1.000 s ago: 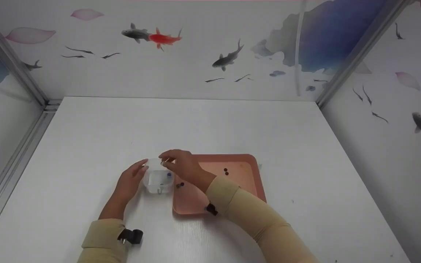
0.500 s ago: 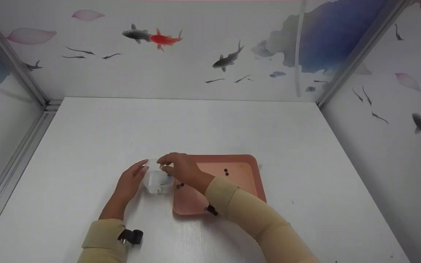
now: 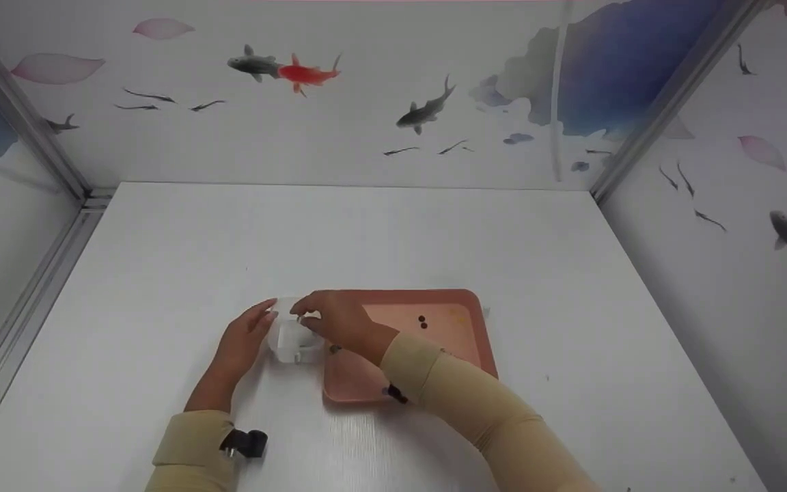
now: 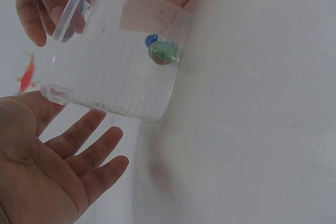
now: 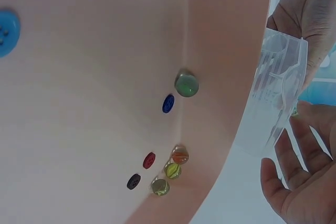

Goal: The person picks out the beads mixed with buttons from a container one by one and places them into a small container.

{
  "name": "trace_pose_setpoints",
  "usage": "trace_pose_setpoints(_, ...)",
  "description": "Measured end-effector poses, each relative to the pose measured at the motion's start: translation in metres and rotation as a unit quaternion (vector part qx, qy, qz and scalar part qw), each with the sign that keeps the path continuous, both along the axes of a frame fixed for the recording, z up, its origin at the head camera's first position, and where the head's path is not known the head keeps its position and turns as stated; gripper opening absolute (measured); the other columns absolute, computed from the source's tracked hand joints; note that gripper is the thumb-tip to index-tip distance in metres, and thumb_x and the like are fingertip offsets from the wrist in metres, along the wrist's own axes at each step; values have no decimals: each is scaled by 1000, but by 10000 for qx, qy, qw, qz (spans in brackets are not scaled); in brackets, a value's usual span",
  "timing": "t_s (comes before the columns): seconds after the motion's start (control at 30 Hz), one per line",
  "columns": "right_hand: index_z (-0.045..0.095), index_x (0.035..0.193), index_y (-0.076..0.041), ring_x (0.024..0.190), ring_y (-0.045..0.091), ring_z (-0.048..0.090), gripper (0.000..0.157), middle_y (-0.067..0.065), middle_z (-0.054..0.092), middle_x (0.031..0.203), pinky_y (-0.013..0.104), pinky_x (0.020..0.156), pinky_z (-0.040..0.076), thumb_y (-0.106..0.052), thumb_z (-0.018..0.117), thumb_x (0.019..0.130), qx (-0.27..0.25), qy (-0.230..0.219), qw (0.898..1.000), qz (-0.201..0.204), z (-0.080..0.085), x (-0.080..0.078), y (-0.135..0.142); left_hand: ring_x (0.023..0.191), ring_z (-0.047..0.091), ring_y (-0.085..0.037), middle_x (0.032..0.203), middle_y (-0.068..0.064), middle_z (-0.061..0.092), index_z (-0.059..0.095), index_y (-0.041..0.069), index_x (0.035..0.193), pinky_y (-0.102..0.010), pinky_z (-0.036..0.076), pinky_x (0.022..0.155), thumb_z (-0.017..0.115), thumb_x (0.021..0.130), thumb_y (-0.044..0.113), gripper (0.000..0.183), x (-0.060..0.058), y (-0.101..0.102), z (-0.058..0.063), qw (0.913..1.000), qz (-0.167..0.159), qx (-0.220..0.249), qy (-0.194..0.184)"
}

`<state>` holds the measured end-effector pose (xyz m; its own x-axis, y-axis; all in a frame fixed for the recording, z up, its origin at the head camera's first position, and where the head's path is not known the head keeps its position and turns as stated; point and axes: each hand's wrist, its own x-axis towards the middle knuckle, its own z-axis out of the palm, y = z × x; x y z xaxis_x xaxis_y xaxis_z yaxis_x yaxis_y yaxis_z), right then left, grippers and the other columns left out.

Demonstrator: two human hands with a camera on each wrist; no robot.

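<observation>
Your left hand (image 3: pixel 240 344) reaches forward from its sleeve, fingers extended and spread at the left side of the clear container (image 4: pixel 113 77), gripping nothing. Your right hand (image 3: pixel 342 318) arches in over the container from the right, its forearm crossing the pink tray (image 3: pixel 359 386); thumb and index finger pinch a small glassy object (image 5: pixel 295 110). The container stands on the white table (image 3: pixel 352 232) at the tray's left edge; a blue piece (image 4: pixel 151 39) and a green marble (image 4: pixel 161 53) lie inside.

The pinched object is mostly hidden by your fingers, so its kind cannot be told. From the head, your right hand masks part of the container and most of the marbles (image 5: pixel 180 155) along the tray's near-left side. In the right wrist view, a light-blue button (image 5: pixel 7 32) is cut off by the frame, and your left fingertips are hidden behind the container.
</observation>
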<state>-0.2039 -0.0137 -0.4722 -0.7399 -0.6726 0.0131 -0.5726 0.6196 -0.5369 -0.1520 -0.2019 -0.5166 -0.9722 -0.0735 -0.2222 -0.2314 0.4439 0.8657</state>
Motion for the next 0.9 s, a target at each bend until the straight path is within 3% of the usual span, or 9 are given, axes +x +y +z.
trace_pose_setpoints(0.23, 69, 120, -18, 106, 8, 62, 27, -4, 68, 118, 18, 85, 51, -15, 65, 94, 222, -66, 9996, 139, -4, -1, 0, 139, 34, -38, 145, -20, 44, 37, 12, 149, -54, 26, 114, 39, 104, 39, 52, 0, 0, -1, 10000, 21, 48, -74)
trace_pose_setpoints(0.4, 70, 119, -17, 106, 10, 63, 26, -4, 69, 117, 18, 89, 49, -13, 65, 93, 314, 188, 9985, 414, -5, -2, 1, 139, 35, -37, 145, -20, 45, 36, 12, 149, -53, 26, 114, 39, 105, 37, 51, -1, -1, -1, 10000, -13, 69, -42)
trace_pose_setpoints(0.53, 71, 117, -16, 91, 8, 66, 25, -5, 70, 114, 18, 87, 50, -12, 65, 93, 436, 296, 9972, 538, -3, -2, 2, 138, 36, -39, 144, -22, 45, 37, 10, 149, -54, 27, 114, 39, 105, 36, 51, 0, -2, -2, 9999, -45, 123, 35)
trace_pose_setpoints(0.7, 71, 117, -16, 56, 1, 60, 25, -3, 70, 115, 15, 79, 50, -12, 64, 94, 520, 224, 9966, 592, -4, -2, 2, 137, 37, -39, 143, -22, 46, 37, 10, 148, -54, 27, 113, 39, 105, 34, 49, 0, -1, 0, 9998, -56, 177, 36)
trace_pose_setpoints(0.8, 71, 118, -16, 49, 0, 57, 25, -3, 70, 115, 14, 79, 50, -13, 64, 94, 553, 224, 9964, 596, -5, -2, 2, 137, 37, -39, 142, -22, 47, 37, 11, 148, -55, 27, 113, 38, 105, 34, 49, 0, 0, 0, 9999, -63, 139, 24)
trace_pose_setpoints(0.9, 71, 118, -16, 60, 1, 61, 25, -3, 70, 114, 16, 83, 50, -13, 64, 94, 616, 331, 9956, 620, -5, -2, 2, 136, 38, -39, 141, -23, 48, 38, 10, 148, -55, 27, 113, 39, 105, 33, 49, 0, -1, 0, 9999, -70, 66, 74)
